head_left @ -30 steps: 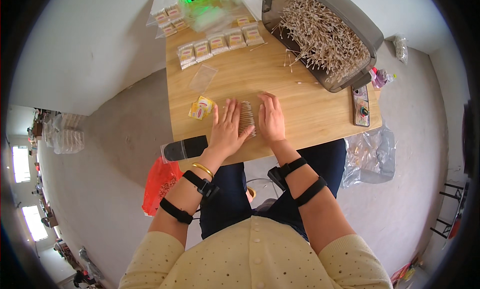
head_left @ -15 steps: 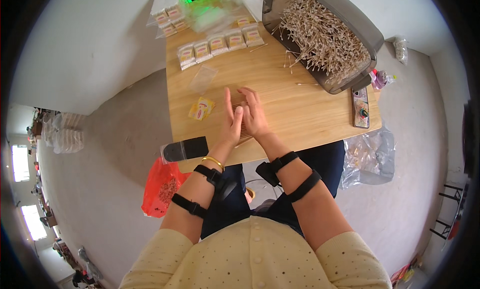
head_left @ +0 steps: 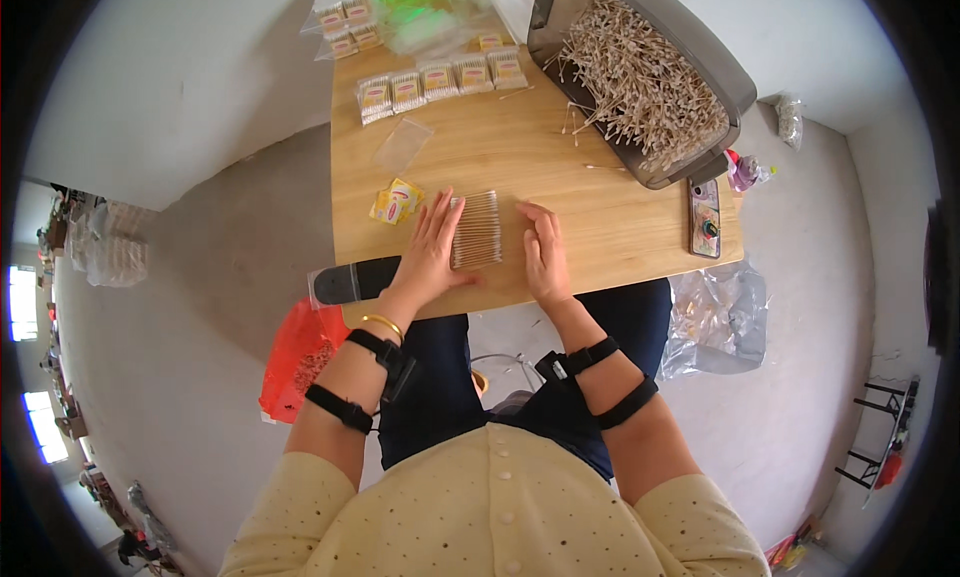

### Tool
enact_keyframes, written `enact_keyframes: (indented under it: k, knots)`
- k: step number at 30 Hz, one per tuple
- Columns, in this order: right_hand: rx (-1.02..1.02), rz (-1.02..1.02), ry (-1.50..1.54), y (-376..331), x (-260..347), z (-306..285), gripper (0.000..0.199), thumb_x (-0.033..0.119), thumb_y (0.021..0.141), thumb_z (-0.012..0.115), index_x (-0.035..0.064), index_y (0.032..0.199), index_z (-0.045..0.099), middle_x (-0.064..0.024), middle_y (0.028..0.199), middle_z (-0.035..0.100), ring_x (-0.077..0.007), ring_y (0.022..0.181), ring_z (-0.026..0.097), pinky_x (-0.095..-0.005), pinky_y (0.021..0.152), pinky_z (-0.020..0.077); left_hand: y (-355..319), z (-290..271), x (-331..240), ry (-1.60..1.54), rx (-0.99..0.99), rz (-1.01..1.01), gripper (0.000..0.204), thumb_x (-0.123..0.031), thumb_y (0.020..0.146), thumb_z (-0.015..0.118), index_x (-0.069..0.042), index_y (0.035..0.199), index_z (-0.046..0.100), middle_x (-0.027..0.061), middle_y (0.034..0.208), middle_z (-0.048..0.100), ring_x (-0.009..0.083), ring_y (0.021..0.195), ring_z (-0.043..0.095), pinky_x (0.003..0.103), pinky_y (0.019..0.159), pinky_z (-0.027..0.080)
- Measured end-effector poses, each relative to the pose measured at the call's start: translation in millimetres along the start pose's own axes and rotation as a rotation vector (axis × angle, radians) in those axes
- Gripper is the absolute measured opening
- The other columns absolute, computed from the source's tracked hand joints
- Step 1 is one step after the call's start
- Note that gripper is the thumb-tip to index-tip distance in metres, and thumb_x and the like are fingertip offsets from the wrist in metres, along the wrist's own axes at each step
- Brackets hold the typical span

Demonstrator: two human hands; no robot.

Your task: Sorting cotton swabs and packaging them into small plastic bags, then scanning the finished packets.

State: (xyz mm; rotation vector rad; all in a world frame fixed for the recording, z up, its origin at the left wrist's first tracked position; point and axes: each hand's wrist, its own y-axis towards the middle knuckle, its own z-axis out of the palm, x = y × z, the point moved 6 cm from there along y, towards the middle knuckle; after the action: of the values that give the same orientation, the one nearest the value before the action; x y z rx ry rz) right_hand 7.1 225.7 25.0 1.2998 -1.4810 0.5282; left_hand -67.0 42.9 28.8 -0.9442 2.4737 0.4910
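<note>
From where I stand, the far left of the floor has a red plastic bag (head_left: 293, 367) hanging or slumped just below the corner of the wooden bench (head_left: 615, 222). On that corner lies a black pad (head_left: 343, 284) in a clear sleeve, partly behind the person's wrist. Above it are a few yellow printed cards (head_left: 393, 203), overlapping one another, and past them a flat clear bag (head_left: 404, 145). Farther back, five filled cotton swab packets (head_left: 438, 80) stand side by side in a row.

The left hand (head_left: 432, 245) is spread flat, fingers straight and thumb stretched out below, grasping nothing; it lies along the left edge of a neat layer of cotton swabs (head_left: 477, 229) near the front edge of the bench (all of them side by side, like slats). To the right of the layer, a little apart from it, the right hand (head_left: 546, 254) rests with its fingers loosely curved and nothing visible in its hold. Behind it, a grey translucent bin (head_left: 738, 82) leans toward the person, with a jumbled heap of swabs (head_left: 645, 87) inside. At the right end lies a phone (head_left: 704, 237) in a patterned case, and below, on the floor, a clear plastic bag (head_left: 715, 327)
</note>
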Motion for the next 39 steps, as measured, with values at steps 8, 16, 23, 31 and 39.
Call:
enact_keyframes:
  k: [8, 16, 23, 31, 39]
  knots:
    - [0.146, -0.102, -0.218, -25.1, 29.1, 5.5, 0.033, 0.001, 0.084, 0.062, 0.004, 0.117, 0.064, -0.0171, 0.122, 0.057, -0.0384, 0.115, 0.056, -0.0457, 0.101, 0.0465, -13.8, -31.8, 7.4, 0.038, -0.329, -0.072, 0.08, -0.02, 0.085, 0.078, -0.009, 0.154, 0.037, 0.0151, 0.159, 0.039, 0.0344, 0.152, 0.032, 0.057, 0.127, 0.02]
    - [0.241, -0.221, -0.423, -38.1, 31.1, 35.9, 0.034, 0.007, 0.079, 0.071, 0.0151, 0.112, 0.07, -0.0114, 0.127, 0.055, -0.0347, 0.117, 0.053, -0.0467, 0.098, 0.0454, -44.2, -11.0, 22.1, 0.122, -0.387, -0.181, 0.047, -0.001, 0.086, 0.059, -0.008, 0.132, 0.052, 0.0114, 0.141, 0.053, 0.0331, 0.139, 0.047, 0.058, 0.125, 0.026]
    - [0.251, -0.246, -0.494, -38.1, 33.3, 42.7, 0.033, 0.01, 0.08, 0.071, 0.0159, 0.113, 0.071, -0.0112, 0.128, 0.055, -0.0361, 0.119, 0.051, -0.0483, 0.1, 0.043, -41.2, -7.5, 24.3, 0.126, -0.338, -0.211, 0.044, -0.003, 0.083, 0.062, -0.008, 0.127, 0.054, 0.0096, 0.136, 0.053, 0.0303, 0.134, 0.05, 0.056, 0.125, 0.026]
    - [0.249, -0.24, -0.524, -29.8, 39.7, 44.3, 0.03, 0.01, 0.08, 0.071, 0.0155, 0.11, 0.071, -0.0116, 0.126, 0.054, -0.0366, 0.119, 0.05, -0.0494, 0.101, 0.042, -41.2, -9.8, 22.0, 0.132, -0.318, -0.251, 0.041, -0.005, 0.086, 0.061, -0.008, 0.127, 0.056, 0.0095, 0.138, 0.053, 0.0301, 0.135, 0.05, 0.056, 0.126, 0.024]
    - [0.281, -0.266, -0.548, -25.8, 42.0, 45.6, 0.027, 0.012, 0.08, 0.072, 0.0146, 0.107, 0.07, -0.0111, 0.123, 0.054, -0.0358, 0.118, 0.05, -0.0496, 0.1, 0.0422, -40.5, -10.2, 22.3, 0.134, -0.313, -0.256, 0.042, -0.006, 0.084, 0.064, -0.008, 0.126, 0.057, 0.0094, 0.138, 0.054, 0.0295, 0.135, 0.05, 0.056, 0.127, 0.023]
